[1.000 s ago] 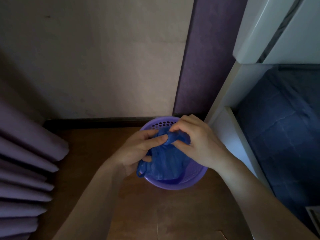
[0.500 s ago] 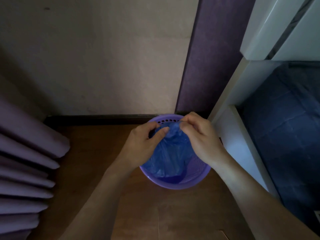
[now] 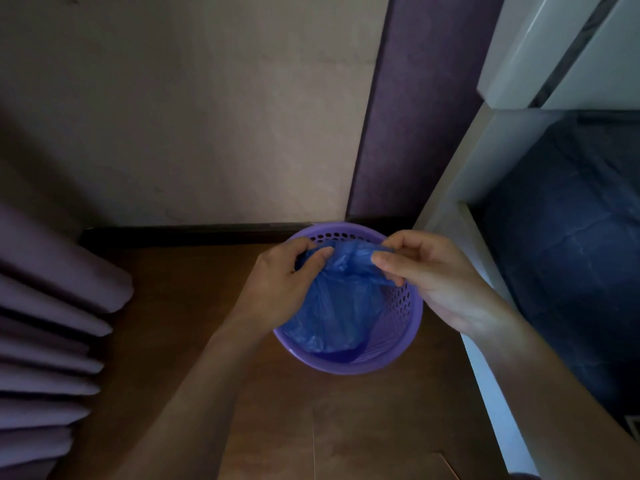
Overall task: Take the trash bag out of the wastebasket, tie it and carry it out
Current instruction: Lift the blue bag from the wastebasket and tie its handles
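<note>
A blue plastic trash bag [image 3: 337,306] sits inside a round purple perforated wastebasket [image 3: 405,355] on the wooden floor by the wall. My left hand [image 3: 277,285] pinches the bag's top edge on the left side. My right hand [image 3: 433,275] pinches the top edge on the right. The bag's mouth is stretched between the two hands just above the basket's far rim. Its lower part hangs down into the basket, and the contents are hidden.
Purple curtain folds [image 3: 52,341] hang at the left. A white bed frame [image 3: 485,358] with dark blue bedding [image 3: 568,254] stands close on the right of the basket. A beige wall [image 3: 207,116] with a dark baseboard [image 3: 173,233] lies behind. Wooden floor [image 3: 311,427] stretches toward me.
My hands have moved apart, drawing the bunched top of the bag sideways into a stretched band. The bag top has risen toward the basket's far rim.
</note>
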